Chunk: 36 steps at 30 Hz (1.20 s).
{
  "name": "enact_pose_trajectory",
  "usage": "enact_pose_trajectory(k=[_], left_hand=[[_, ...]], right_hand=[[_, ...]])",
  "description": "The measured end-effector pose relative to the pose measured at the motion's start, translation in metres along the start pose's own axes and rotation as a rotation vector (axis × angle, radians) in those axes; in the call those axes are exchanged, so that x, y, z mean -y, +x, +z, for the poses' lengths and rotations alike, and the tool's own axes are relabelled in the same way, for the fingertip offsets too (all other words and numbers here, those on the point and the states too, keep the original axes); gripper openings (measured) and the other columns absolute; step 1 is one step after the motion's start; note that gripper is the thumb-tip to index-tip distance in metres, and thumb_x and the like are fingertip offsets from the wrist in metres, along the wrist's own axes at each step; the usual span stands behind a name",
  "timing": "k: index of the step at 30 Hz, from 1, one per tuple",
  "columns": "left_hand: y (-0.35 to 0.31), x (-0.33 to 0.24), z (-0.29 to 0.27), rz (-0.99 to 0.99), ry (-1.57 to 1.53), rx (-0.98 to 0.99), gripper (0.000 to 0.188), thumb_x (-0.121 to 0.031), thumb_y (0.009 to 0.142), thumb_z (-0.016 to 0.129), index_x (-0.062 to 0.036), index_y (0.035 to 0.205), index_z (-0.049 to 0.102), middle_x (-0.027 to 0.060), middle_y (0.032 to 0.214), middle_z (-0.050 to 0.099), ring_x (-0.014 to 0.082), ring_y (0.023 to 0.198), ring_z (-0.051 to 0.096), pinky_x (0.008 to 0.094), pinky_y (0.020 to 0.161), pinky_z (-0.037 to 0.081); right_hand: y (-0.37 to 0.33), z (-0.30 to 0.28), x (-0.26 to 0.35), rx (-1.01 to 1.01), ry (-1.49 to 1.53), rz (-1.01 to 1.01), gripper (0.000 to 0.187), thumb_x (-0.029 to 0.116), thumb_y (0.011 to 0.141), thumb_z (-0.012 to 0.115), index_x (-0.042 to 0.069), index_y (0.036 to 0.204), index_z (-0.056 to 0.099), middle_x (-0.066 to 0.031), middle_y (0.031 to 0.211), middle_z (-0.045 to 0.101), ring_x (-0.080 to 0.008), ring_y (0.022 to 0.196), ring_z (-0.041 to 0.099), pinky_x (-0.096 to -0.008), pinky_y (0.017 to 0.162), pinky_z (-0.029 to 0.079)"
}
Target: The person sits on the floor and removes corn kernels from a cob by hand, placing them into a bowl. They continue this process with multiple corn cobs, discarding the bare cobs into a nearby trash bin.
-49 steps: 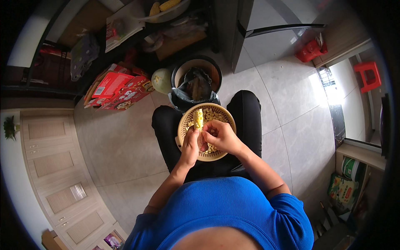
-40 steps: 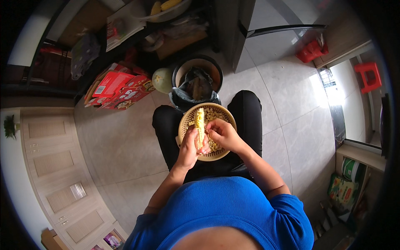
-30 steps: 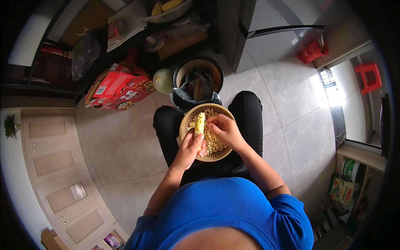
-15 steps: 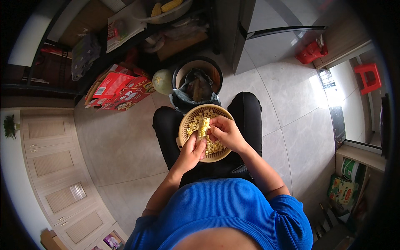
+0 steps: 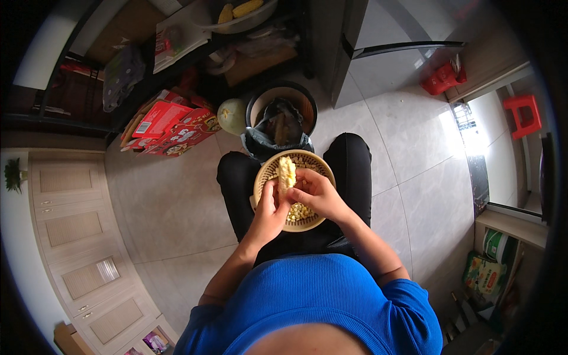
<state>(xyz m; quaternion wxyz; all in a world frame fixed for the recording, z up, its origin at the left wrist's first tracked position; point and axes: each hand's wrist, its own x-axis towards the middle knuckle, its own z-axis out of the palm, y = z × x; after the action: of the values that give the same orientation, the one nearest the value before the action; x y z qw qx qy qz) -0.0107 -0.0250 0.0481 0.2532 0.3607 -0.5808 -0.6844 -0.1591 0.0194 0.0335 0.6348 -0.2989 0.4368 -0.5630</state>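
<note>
A partly stripped corn cob (image 5: 287, 170) stands raised over a tan plastic basket (image 5: 260, 177) on my lap. My left hand (image 5: 270, 207) is closed round the cob's lower end. From the other side my right hand (image 5: 316, 192) grips it too, fingers behind and thumb near its base. Pale patches show along the cob beside some yellow kernels. Loose corn kernels (image 5: 300, 213) lie in the basket, partly hidden under my hands.
Just beyond the basket stands a round bin (image 5: 312, 100) with a dark bag (image 5: 254, 142) over its near rim. Left of it are a pale green melon (image 5: 231, 116) and red cartons (image 5: 168, 127). A bowl (image 5: 260, 21) with corn cobs sits on the shelf; a grey refrigerator (image 5: 402, 71) stands to the right.
The cob has been turned and lifted slightly, so a paler, barer side now shows. My right hand has shifted lower along it, with the thumb closer to my left hand.
</note>
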Motion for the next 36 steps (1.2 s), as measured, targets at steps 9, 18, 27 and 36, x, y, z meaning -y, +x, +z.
enact_pose_trajectory(k=[9, 18, 27, 36], left_hand=[[0.019, -0.026, -0.034, -0.169, -0.012, 0.13, 0.031, -0.011, 0.088, 0.055, 0.0009, 0.116, 0.048, 0.0035, 0.095, 0.055, 0.007, 0.078, 0.053, 0.0194, 0.068, 0.043], [0.01, -0.013, -0.032, 0.051, -0.251, -0.054, 0.022, -0.003, 0.086, 0.055, 0.0001, 0.106, 0.046, 0.0096, 0.107, 0.051, 0.0148, 0.086, 0.057, 0.0279, 0.08, 0.048], [0.001, -0.011, -0.021, -0.065, -0.124, 0.046, 0.017, -0.006, 0.089, 0.051, -0.0025, 0.102, 0.04, 0.0075, 0.1, 0.049, 0.0096, 0.085, 0.051, 0.0241, 0.078, 0.044], [0.002, -0.016, -0.006, 0.197, 0.339, 0.102, 0.036, -0.004, 0.091, 0.044, 0.0016, 0.125, 0.033, 0.0141, 0.115, 0.047, 0.0191, 0.106, 0.048, 0.0296, 0.089, 0.04]], right_hand=[[-0.006, -0.003, 0.028, 0.008, -0.697, -0.228, 0.025, 0.006, 0.075, 0.066, -0.003, 0.096, 0.057, -0.0076, 0.08, 0.053, -0.0114, 0.068, 0.055, -0.0249, 0.062, 0.045], [-0.009, 0.001, 0.02, -0.063, 0.132, 0.272, 0.021, 0.012, 0.086, 0.056, 0.001, 0.104, 0.052, -0.0017, 0.082, 0.056, -0.0069, 0.071, 0.053, -0.0208, 0.067, 0.045], [-0.002, 0.0, 0.01, -0.009, 0.309, 0.16, 0.028, 0.012, 0.088, 0.054, 0.001, 0.112, 0.048, -0.0029, 0.098, 0.055, -0.0083, 0.086, 0.054, -0.0211, 0.078, 0.045], [0.0, 0.003, 0.008, -0.038, 0.133, -0.005, 0.027, 0.009, 0.085, 0.059, -0.005, 0.106, 0.049, -0.0067, 0.096, 0.058, -0.0111, 0.09, 0.057, -0.0247, 0.079, 0.047]])
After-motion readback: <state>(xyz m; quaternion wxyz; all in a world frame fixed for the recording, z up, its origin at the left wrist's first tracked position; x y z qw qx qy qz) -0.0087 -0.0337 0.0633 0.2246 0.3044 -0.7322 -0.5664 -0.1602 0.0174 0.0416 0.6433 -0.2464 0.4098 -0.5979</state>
